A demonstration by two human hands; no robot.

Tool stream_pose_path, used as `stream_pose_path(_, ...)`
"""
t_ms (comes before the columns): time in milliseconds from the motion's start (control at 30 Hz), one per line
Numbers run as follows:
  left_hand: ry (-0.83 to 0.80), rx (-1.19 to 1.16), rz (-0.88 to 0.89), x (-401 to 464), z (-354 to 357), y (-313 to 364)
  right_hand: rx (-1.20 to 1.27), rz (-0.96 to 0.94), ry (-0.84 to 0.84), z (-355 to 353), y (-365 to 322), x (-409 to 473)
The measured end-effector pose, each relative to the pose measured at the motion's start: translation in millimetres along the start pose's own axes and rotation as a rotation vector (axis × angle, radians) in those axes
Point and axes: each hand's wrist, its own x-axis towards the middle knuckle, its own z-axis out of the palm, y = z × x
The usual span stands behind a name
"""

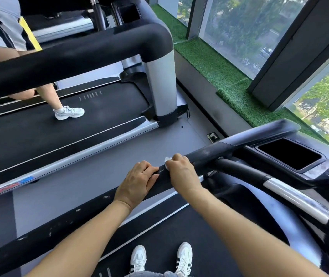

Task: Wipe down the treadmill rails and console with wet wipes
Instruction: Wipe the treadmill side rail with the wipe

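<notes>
Treadmills stand side by side here: on the far left a second person's leg in a white sneaker (69, 112) steps on the neighbouring black running belt (59, 124). Nearer, the scuffed black padded side rail (63, 222) runs from lower left up toward the dusty black plastic console (289, 154) at right, and that diagonal is the axis any wiping stroke must follow. The left hand (137, 181) rests on top of this rail, fingers bent over its far edge, steadying and holding nothing else. Just beside it to the right, the right hand (181, 170) is curled over the rail, pressing a small crumpled white wet wipe (167, 159) that peeks out beyond the knuckles. The right hand is nearer the console, so unwiped rail and console probably lie up-right of the wipe.
</notes>
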Motion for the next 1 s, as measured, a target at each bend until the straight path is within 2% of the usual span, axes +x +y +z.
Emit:
stream_pose_path(100,0.010,-0.004,0.004,-0.5,-0.4,-0.3,-0.020,-0.017,-0.029,-15.1,28.1,5.4)
stream_pose_path(233,0.007,-0.004,0.003,-0.3,1.3,-1.2,-0.083,0.258,0.127,-42.9,84.4,9.7)
stream_pose_path(300,0.007,0.006,0.001,0.1,2.3,-1.9,-0.074,0.311,0.177,-41.9,80.9,10.5)
stream_pose_path(500,0.012,0.021,0.005,-0.4,1.1,-0.4,0.011,0.069,0.018,-4.2,9.5,-4.1)
stream_pose_path(600,0.013,0.002,0.009,-0.1,0.6,0.0,0.001,0.037,-0.008,-15.1,33.1,3.3)
stream_pose_path(733,0.002,0.002,0.001,-1.0,0.6,-0.3,0.030,0.318,0.151,-42.6,93.9,12.3)
stream_pose_path(800,-0.009,0.012,-0.005,-0.6,0.7,-0.7,-0.003,0.379,0.202,-43.2,95.5,14.8)
stream_pose_path(900,-0.018,0.016,-0.007,-0.5,0.7,-0.5,0.011,0.273,0.210,-21.4,55.9,7.9)
stream_pose_path(1000,-0.023,0.015,-0.011,0.1,-0.9,0.8,0.065,0.073,0.115,2.7,15.9,-4.6)
